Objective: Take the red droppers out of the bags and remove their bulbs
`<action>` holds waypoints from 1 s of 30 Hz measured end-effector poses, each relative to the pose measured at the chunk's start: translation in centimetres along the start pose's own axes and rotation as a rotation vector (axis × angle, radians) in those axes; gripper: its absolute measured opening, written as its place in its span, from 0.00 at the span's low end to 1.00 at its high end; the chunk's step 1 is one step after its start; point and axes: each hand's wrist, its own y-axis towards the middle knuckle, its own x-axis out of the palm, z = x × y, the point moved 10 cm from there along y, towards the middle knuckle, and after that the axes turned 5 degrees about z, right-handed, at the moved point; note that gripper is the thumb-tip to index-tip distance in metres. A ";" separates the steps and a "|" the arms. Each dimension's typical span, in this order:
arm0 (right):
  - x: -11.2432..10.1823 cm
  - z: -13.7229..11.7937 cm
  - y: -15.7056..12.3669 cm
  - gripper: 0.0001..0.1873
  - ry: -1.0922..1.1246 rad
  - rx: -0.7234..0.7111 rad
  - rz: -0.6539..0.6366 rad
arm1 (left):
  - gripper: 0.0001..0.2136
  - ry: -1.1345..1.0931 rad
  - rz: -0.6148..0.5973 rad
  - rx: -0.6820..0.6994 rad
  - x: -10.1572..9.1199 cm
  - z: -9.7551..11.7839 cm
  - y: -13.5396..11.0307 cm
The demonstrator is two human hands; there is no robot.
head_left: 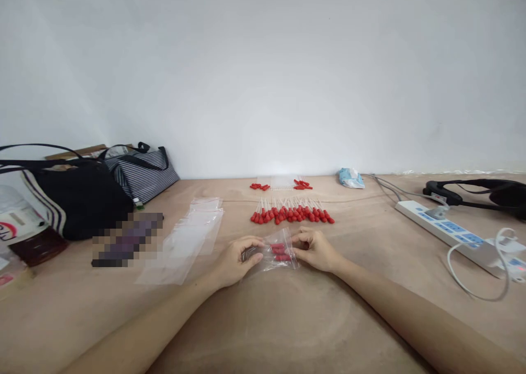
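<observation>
A small clear zip bag (269, 260) sits between my hands over the table, with several red-bulbed droppers (279, 249) inside it. My left hand (237, 259) grips the bag's left end, thumb and fingers curled round the plastic. At the right end, by the zip strip, my right hand (315, 250) pinches the bag's edge. Just beyond lies a row of loose droppers (291, 214), red bulbs toward me and thin clear stems pointing away. To my left, flat zip bags (184, 239) overlap in a spread pile.
Against the wall are more red-bulbed pieces (259, 186) and a blue-and-white packet (351, 178). A power strip (450, 231) with cables and a black headset (472, 194) stand right. Left are a blurred dark flat object (131, 239), a black bag (82, 198), a striped bag (143, 171) and a bottle (24, 226).
</observation>
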 end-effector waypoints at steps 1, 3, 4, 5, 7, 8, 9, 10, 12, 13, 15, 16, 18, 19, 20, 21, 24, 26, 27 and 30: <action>0.3 -0.6 0.1 0.13 0.020 -0.020 -0.021 | 0.10 0.008 -0.009 0.002 0.3 0.0 0.0; 0.7 -1.8 0.2 0.14 0.060 -0.077 -0.071 | 0.11 0.041 -0.024 0.000 0.6 0.0 -0.1; 1.0 -2.3 0.2 0.15 0.066 -0.105 -0.099 | 0.12 0.057 -0.030 -0.003 0.7 0.0 -0.1; 1.2 -2.7 0.2 0.16 0.058 -0.127 -0.128 | 0.12 0.067 -0.032 -0.007 0.8 -0.1 -0.1; 1.6 -3.0 0.3 0.17 0.014 -0.132 -0.164 | 0.13 0.075 -0.035 -0.009 0.8 -0.2 -0.2; 1.7 -2.9 0.3 0.17 -0.006 -0.111 -0.173 | 0.13 0.075 -0.036 -0.010 0.8 -0.2 -0.2; 1.9 -2.5 0.4 0.17 -0.017 -0.078 -0.185 | 0.14 0.075 -0.040 -0.014 0.8 -0.3 -0.3; 2.0 -2.1 0.3 0.16 -0.018 -0.038 -0.202 | 0.14 0.076 -0.045 -0.022 0.8 -0.4 -0.3; 2.3 -1.2 0.1 0.11 0.006 0.040 -0.243 | 0.14 0.077 -0.056 -0.039 0.9 -0.7 -0.3; 2.5 -0.9 0.0 0.09 0.033 0.067 -0.258 | 0.14 0.076 -0.064 -0.044 0.9 -0.8 -0.4; 2.4 -0.5 -0.2 0.07 0.117 0.098 -0.260 | 0.14 0.079 -0.076 -0.042 1.0 -0.8 -0.4; 2.3 -0.4 -0.2 0.08 0.178 0.109 -0.250 | 0.14 0.083 -0.077 -0.040 1.0 -0.8 -0.4; 2.3 0.2 -0.3 0.10 0.326 0.188 -0.235 | 0.15 0.094 -0.079 -0.038 0.9 -0.8 -0.4; 2.4 0.9 -0.4 0.11 0.407 0.269 -0.230 | 0.15 0.098 -0.079 -0.037 0.9 -0.8 -0.4; 2.5 1.7 -0.6 0.11 0.492 0.372 -0.221 | 0.15 0.101 -0.081 -0.036 0.9 -0.8 -0.4; 2.7 2.5 -0.8 0.11 0.578 0.483 -0.203 | 0.15 0.101 -0.086 -0.033 1.0 -0.8 -0.5; 2.9 4.1 -1.4 0.12 0.821 0.698 -0.113 | 0.15 0.103 -0.091 -0.019 1.1 -0.8 -0.6; 2.9 4.4 -1.4 0.12 0.923 0.718 -0.062 | 0.15 0.118 -0.095 -0.006 1.2 -0.7 -0.6; 2.8 4.6 -1.3 0.12 0.942 0.717 -0.045 | 0.15 0.132 -0.100 0.002 1.2 -0.7 -0.6; 2.3 5.5 -1.4 0.13 0.901 0.719 -0.022 | 0.17 0.196 -0.148 0.025 1.5 -0.2 -0.6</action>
